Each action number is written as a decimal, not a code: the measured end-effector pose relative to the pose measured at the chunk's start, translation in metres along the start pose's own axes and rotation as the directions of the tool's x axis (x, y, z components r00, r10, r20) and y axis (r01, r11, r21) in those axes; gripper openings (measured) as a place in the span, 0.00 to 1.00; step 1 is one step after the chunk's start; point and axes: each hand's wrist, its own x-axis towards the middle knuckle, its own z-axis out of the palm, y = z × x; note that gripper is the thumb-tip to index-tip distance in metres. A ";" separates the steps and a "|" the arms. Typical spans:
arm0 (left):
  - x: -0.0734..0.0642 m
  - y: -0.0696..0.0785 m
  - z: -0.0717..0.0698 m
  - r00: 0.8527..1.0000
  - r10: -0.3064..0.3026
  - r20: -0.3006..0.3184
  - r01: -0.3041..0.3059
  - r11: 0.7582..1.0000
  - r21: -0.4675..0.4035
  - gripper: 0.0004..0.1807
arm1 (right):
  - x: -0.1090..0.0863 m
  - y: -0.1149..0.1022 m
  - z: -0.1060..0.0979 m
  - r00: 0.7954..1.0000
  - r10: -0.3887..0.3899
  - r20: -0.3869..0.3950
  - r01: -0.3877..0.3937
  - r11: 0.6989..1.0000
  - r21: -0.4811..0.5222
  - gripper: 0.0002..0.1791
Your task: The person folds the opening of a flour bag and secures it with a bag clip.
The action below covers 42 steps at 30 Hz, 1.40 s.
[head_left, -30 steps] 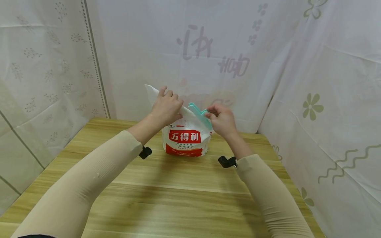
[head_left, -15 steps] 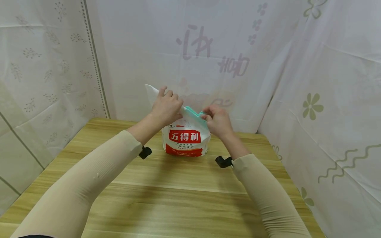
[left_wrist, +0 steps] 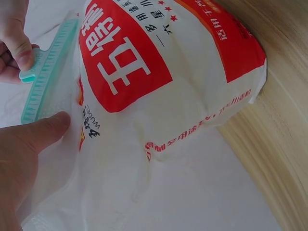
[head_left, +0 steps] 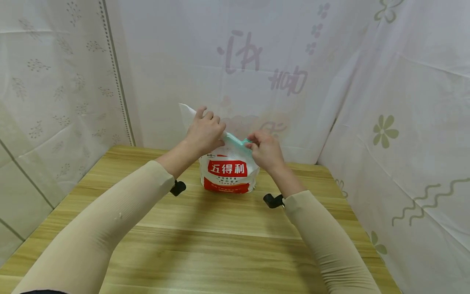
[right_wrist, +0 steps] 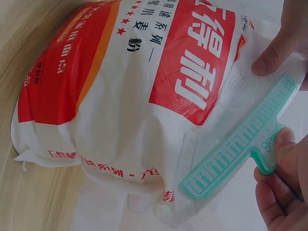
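A white and red bag of flour (head_left: pixel 229 185) stands upright on the wooden table in the head view, its plain white top slanting up to the left. My left hand (head_left: pixel 206 130) grips that top from above; the thumb (left_wrist: pixel 41 132) presses its near face in the left wrist view. A teal bag clip (right_wrist: pixel 236 144) lies across the bag's neck in the right wrist view, the bag film passing at its bar. Thumb and fingers of my right hand (head_left: pixel 267 151) pinch the clip's handle tabs. The bag's far side is hidden.
The wooden table (head_left: pixel 205 249) extends in front of the bag. A patterned white curtain (head_left: pixel 176 53) hangs right behind it, with another curtain at the right. Black wrist-camera mounts (head_left: pixel 273 200) stick out beneath both wrists.
My right hand has moved left and slightly down with the teal clip, which has slid from the bag's right corner along the neck towards my left hand. The left hand has stayed in place.
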 end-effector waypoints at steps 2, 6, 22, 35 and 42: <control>0.000 0.000 0.000 1.000 -0.001 0.000 0.001 1.000 0.002 0.24 | 0.000 0.000 0.001 1.000 -0.006 0.002 0.006 1.000 0.001 0.04; 0.000 0.000 0.000 1.000 -0.003 -0.002 0.003 1.000 0.004 0.24 | 0.000 0.000 0.002 1.000 -0.015 0.002 0.015 1.000 -0.002 0.04; 0.001 -0.001 0.002 1.000 -0.001 -0.002 0.001 1.000 0.003 0.25 | -0.001 0.001 0.000 0.998 -0.033 0.060 0.034 0.999 -0.017 0.09; 0.001 0.002 -0.001 1.000 -0.008 -0.006 0.008 1.000 0.011 0.27 | -0.004 0.009 -0.004 0.994 -0.040 0.105 0.034 0.998 0.060 0.15; -0.001 0.002 -0.004 1.000 -0.002 0.004 0.002 1.000 -0.003 0.28 | -0.010 0.021 -0.011 0.992 -0.020 0.122 0.006 0.994 0.111 0.20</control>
